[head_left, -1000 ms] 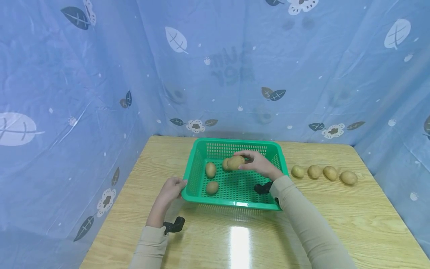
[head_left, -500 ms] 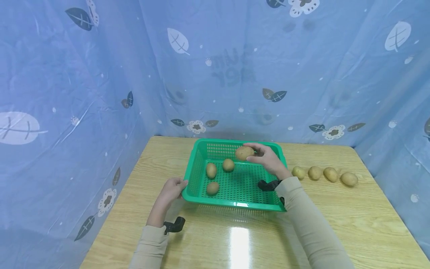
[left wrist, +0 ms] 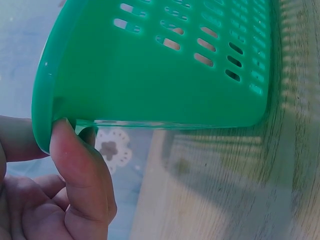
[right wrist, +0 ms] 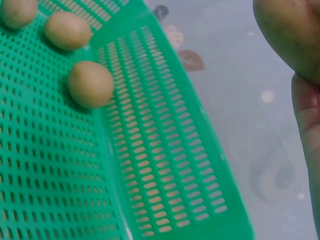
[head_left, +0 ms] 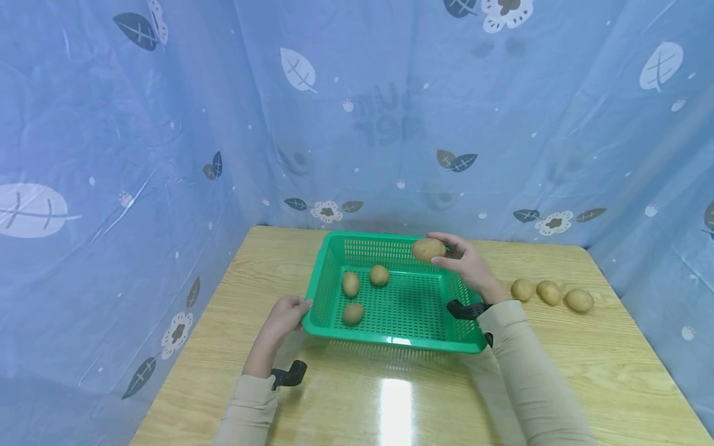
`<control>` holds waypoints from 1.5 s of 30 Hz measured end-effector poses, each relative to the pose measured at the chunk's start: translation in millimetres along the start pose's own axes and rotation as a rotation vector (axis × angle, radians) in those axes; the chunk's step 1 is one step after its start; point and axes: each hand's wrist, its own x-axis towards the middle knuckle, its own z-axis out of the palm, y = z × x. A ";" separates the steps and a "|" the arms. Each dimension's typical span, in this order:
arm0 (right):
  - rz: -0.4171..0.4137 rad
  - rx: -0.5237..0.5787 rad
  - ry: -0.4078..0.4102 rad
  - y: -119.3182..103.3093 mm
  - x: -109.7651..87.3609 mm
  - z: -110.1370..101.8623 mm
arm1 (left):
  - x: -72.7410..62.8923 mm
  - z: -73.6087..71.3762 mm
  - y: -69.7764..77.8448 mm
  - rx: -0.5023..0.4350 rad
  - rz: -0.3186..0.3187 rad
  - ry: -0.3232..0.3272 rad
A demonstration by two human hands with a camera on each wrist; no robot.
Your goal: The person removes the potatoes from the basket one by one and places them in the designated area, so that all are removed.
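In the head view, my left hand (head_left: pixel 283 316) pinches the rim of a green plastic basket (head_left: pixel 385 340) at its near left corner. The left wrist view has the thumb and fingers on either side of that rim (left wrist: pixel 44 95). My right hand (head_left: pixel 470 267) holds a potato (head_left: pixel 428 250) above the far right part of the basket, thumb below and fingers over its end. Part of this potato (right wrist: pixel 295 35) enters the right wrist view at top right. Three potatoes lie in the left half of the basket: one (head_left: pixel 350 284), another (head_left: pixel 379 275) and a third (head_left: pixel 352 314).
Three potatoes stand in a row on the wooden table (head_left: pixel 602 371) right of the basket, the nearest potato (head_left: pixel 522 290) close to my right forearm. A blue patterned curtain (head_left: pixel 357 124) encloses the back and sides.
My right hand has lifted the potato from low in the basket and carried it right, level with the rim. The leftmost table potato is now hidden behind that hand. My left hand stays put.
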 end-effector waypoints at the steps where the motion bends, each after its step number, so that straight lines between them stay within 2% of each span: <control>1: -0.002 0.001 0.009 -1.2 -2.0 -3.0 | 0.1 -0.1 -0.1 0.000 0.001 0.000; 12: -0.044 0.027 0.130 -16.2 -34.4 -33.5 | 0.3 -0.5 0.1 -0.006 0.035 0.005; 19: -0.064 0.072 0.208 -10.4 -56.0 -46.9 | 0.1 -0.6 -2.0 0.000 0.037 0.006; 25: -0.027 0.060 0.275 -7.6 -71.4 -56.2 | 0.7 -0.2 -1.3 0.003 0.030 0.010; 32: -0.125 0.285 0.310 6.7 -91.5 -63.1 | 0.4 -0.7 -1.8 0.006 0.029 0.006; 35: -0.142 0.344 0.324 14.7 -98.7 -66.0 | 0.2 -0.9 -1.5 0.013 0.036 0.011; 40: -0.105 0.362 0.351 27.9 -112.4 -68.4 | 1.1 -0.3 -1.6 0.014 0.044 0.014; 45: -0.020 0.340 0.382 45.0 -127.5 -64.7 | 1.1 0.1 -2.2 0.016 0.046 0.011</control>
